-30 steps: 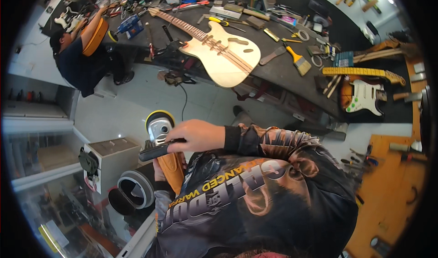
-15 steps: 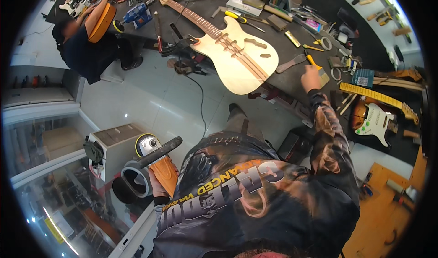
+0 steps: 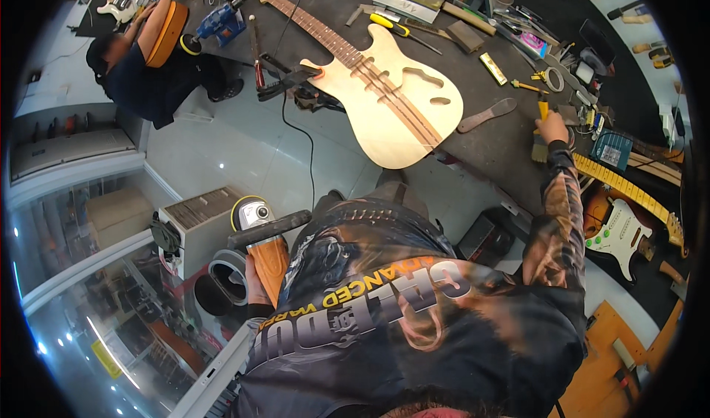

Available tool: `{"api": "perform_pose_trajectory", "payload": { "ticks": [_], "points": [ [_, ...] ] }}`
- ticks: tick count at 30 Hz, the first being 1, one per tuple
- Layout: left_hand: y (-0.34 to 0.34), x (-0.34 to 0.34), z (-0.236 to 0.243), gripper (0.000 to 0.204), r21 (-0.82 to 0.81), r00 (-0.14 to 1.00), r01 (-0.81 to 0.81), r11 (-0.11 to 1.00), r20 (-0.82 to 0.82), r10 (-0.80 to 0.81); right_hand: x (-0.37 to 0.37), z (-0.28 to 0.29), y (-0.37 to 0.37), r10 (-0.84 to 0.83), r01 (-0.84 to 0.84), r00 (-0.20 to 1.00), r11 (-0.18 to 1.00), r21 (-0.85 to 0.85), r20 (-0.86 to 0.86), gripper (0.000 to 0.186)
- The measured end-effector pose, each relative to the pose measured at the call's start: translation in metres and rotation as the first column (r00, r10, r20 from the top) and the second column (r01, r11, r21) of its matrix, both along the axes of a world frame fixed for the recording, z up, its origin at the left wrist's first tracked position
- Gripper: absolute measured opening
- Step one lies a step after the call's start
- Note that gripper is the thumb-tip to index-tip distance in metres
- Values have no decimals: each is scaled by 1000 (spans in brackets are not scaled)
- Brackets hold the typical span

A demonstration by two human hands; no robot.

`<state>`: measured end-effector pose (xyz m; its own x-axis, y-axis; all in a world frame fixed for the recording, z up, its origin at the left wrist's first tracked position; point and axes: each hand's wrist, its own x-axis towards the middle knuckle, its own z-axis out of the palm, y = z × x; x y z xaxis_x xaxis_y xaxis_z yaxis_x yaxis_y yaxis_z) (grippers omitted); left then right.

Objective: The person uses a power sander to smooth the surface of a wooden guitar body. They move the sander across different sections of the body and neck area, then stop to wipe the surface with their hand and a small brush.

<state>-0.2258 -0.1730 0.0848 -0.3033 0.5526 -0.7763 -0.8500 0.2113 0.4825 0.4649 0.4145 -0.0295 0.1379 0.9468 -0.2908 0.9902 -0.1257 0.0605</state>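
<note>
My right hand (image 3: 552, 127) is closed around a flat brush on the bench at the right. The brush's yellow handle (image 3: 543, 110) sticks out above my fingers and its bristles (image 3: 540, 150) show below. Low at my left side, my left hand (image 3: 257, 283) grips an angle grinder (image 3: 271, 259) with an orange body, silver head and black side handle; its fingers are mostly hidden. A pale electric guitar (image 3: 396, 107) with dark centre stripes lies on the bench, its body reaching past the near edge. Between guitar and brush lies a flat, spatula-shaped tool (image 3: 486, 115).
A black clamp (image 3: 292, 82) stands by the guitar. A yellow screwdriver (image 3: 403, 32), a tape roll (image 3: 551, 79) and a sunburst guitar body (image 3: 617, 229) lie around the bench. A cable (image 3: 309, 159) hangs to the floor. Another person (image 3: 159, 85) holds an orange guitar at far left.
My right hand has moved right, from beside the brush onto it, and closed around it. My left hand keeps the grinder at my side. The view has shifted slightly.
</note>
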Motion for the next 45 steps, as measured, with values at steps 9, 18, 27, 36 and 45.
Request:
{"api": "perform_pose_trajectory", "payload": {
  "ticks": [9, 18, 27, 36, 45],
  "points": [
    [38, -50, -16, 99, 81, 975, 210, 974, 56, -215, -221, 63, -129, 70, 263, 425, 944, 198, -902, 35],
    [29, -94, -17, 101, 97, 952, 284, 954, 89, -293, -473, 10, -276, 62, -348, 399, 933, -88, -915, 19],
    [1, -108, -25, 101, 164, 955, 284, 945, 41, -294, -343, 22, -217, -20, 256, 439, 961, 104, -898, 51],
    [-15, -105, -28, 101, 165, 948, 264, 950, 138, -287, -369, 15, -210, 139, 184, 701, 913, 365, -700, 22],
    [-4, -101, -26, 98, 208, 939, 289, 934, 130, -319, -530, 47, -237, 299, -36, 266, 953, 300, -916, 18]
  ]
}}
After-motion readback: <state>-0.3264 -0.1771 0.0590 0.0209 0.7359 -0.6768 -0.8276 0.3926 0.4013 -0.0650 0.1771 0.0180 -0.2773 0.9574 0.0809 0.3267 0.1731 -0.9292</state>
